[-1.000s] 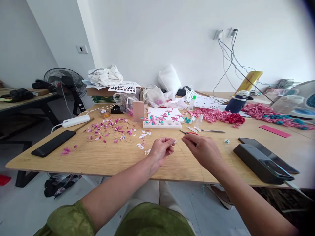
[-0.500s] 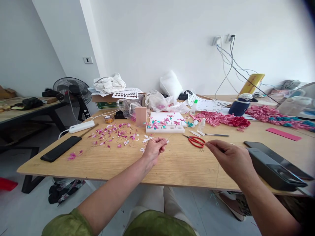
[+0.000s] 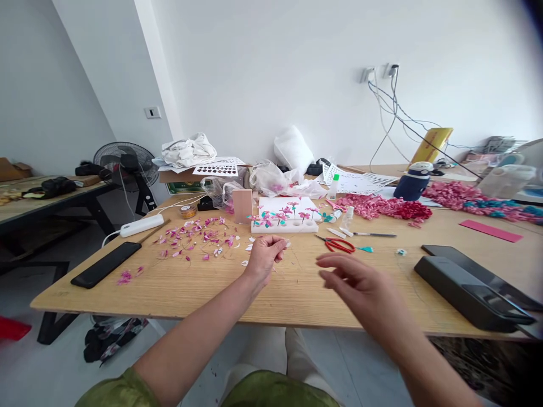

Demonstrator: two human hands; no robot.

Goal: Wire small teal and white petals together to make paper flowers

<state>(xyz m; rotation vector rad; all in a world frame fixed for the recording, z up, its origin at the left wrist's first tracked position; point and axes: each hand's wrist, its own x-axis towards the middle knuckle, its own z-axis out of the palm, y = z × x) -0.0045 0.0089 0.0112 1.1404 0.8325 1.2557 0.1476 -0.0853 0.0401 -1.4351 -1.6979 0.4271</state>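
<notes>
My left hand [image 3: 266, 259] is closed in a pinch over the wooden table, with a small whitish petal [image 3: 288, 243] sticking out past the thumb and forefinger. My right hand [image 3: 365, 285] hovers to the right of it, thumb and forefinger apart, with nothing visible between them. Beyond the right hand lie red-handled scissors [image 3: 339, 245] and a small teal piece [image 3: 365, 249]. Pink and teal flowers [image 3: 280, 217] stand in a white holder [image 3: 285, 228] past the left hand. Loose pink petals [image 3: 206, 232] are scattered to the left, and a few white petals [image 3: 245, 263] lie beside the left hand.
A black phone [image 3: 106, 264] and a white power strip [image 3: 141, 225] lie at the left. On the right are a dark grey box [image 3: 462, 291], a pink strip [image 3: 491, 230] and a blue bottle [image 3: 411, 183]. Behind the scissors stands a small clear bottle [image 3: 347, 218].
My right hand has moved left toward my left hand, and its fingers have parted from a pinch. The left hand keeps its pinch almost in place.
</notes>
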